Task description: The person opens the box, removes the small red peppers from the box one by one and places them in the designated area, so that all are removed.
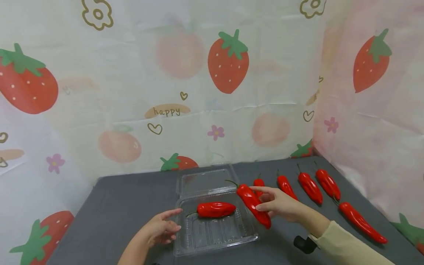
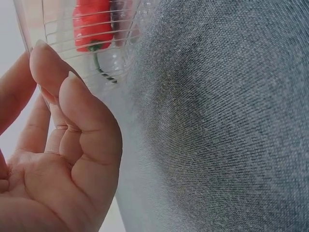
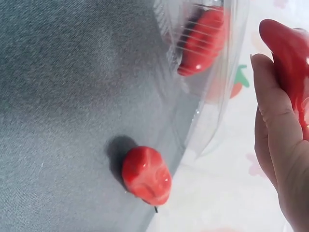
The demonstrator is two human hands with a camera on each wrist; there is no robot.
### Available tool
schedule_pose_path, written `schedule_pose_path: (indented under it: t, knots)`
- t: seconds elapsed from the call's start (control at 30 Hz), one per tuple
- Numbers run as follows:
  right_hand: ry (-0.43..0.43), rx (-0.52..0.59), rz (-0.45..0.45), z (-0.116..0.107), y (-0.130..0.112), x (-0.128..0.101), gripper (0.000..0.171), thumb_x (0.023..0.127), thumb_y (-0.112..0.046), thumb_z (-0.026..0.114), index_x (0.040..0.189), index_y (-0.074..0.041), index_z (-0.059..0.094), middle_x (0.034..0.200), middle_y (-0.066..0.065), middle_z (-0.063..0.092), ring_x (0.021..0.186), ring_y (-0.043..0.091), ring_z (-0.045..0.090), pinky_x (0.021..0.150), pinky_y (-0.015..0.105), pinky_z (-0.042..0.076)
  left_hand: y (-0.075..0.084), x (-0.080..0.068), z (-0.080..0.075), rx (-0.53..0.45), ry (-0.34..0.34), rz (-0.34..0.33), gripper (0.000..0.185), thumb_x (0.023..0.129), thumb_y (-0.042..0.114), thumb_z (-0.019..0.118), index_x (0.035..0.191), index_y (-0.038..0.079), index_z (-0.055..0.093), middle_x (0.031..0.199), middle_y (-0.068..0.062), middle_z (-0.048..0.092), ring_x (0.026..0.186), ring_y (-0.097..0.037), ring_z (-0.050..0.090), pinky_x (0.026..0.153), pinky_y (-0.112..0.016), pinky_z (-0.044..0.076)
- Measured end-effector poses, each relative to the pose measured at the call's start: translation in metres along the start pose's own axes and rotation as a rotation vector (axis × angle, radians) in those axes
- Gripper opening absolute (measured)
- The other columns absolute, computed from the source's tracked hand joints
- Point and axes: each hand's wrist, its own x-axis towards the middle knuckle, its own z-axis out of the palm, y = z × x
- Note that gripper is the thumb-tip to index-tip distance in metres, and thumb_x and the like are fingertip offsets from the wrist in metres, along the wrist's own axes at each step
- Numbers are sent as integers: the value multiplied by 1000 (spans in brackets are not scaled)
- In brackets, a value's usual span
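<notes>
My right hand holds a glossy red pepper with a green stem. Thumb and fingers grip its side, and it hangs tilted over the right edge of a clear plastic clamshell box. Inside the box another red pepper lies crosswise, its stem toward the left. My left hand is at the left rim, its fingers loosely bent and fingertips right at the edge. In the left wrist view, those fingers stand beside the clear wall, with the boxed pepper behind it.
The box's lid lies folded back behind it. Several more peppers lie on the grey table, including one at the back right and one nearer the right edge. Strawberry-printed cloth walls border the back and sides.
</notes>
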Motion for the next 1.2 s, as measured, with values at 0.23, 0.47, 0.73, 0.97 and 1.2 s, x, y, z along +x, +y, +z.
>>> schedule_pose_path:
  t: [0.23, 0.47, 0.73, 0.97, 1.2]
  knots:
    - [36, -5, 9, -7, 3, -5, 72, 91, -11, 67, 150, 0, 29, 114, 18, 54, 98, 28, 58, 80, 48, 54, 0, -1, 1, 1, 9, 14, 61, 88, -2, 64, 145, 1, 40, 72, -1, 58, 53, -10, 57, 50, -23, 44]
    - [39, -13, 12, -11, 3, -11, 73, 91, -10, 66, 151, 2, 26, 111, 15, 57, 96, 26, 59, 80, 47, 54, 0, 1, 2, 6, 23, 9, 61, 88, -2, 65, 144, 1, 42, 73, -2, 59, 53, -10, 57, 50, -23, 44]
    - [43, 9, 20, -17, 2, -20, 73, 92, -10, 65, 151, 2, 25, 117, 18, 52, 96, 26, 60, 81, 47, 53, 2, 2, 4, 1, 44, -26, 61, 88, -2, 65, 144, 2, 43, 72, -2, 56, 53, -10, 56, 50, -23, 44]
    - [41, 15, 1, -23, 4, -28, 71, 93, -9, 63, 151, 2, 24, 108, 15, 55, 95, 27, 61, 80, 47, 54, 2, 2, 3, 0, 35, -29, 61, 88, -1, 65, 145, 2, 42, 70, -2, 56, 53, -10, 56, 50, -23, 43]
    - [50, 24, -4, -29, 4, -36, 75, 93, -9, 63, 152, 2, 19, 108, 16, 55, 96, 28, 62, 80, 49, 53, 1, 2, 2, 1, 33, -26, 61, 88, -1, 65, 145, 3, 43, 69, -2, 57, 53, -10, 55, 50, -23, 44]
